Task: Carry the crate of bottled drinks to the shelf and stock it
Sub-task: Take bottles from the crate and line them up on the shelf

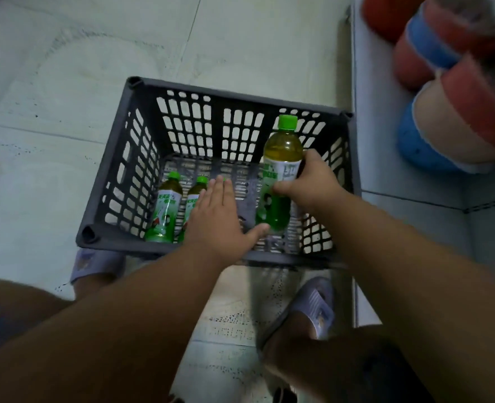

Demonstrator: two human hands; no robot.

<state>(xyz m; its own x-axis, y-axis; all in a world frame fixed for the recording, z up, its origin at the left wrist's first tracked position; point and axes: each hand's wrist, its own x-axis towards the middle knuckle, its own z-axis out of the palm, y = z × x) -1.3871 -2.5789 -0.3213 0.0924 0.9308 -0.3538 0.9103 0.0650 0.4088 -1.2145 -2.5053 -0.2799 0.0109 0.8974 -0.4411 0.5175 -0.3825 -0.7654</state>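
Observation:
A dark grey slotted crate (115, 181) stands on the tiled floor in front of me. My right hand (310, 184) grips a green-capped tea bottle (281, 158) around its label, holding it upright inside the crate's right side. My left hand (220, 216) hovers flat with straight fingers over the crate's middle, holding nothing. Two more green-capped bottles (166, 205) stand in the crate's near left corner, the second one (195, 196) partly hidden behind my left hand.
A low pale shelf surface (380, 141) runs along the right of the crate, with red, blue and cream rolled items (449, 82) stacked on it. My feet in pale slippers (313, 309) stand just behind the crate. Tiled floor stretches to the left and beyond.

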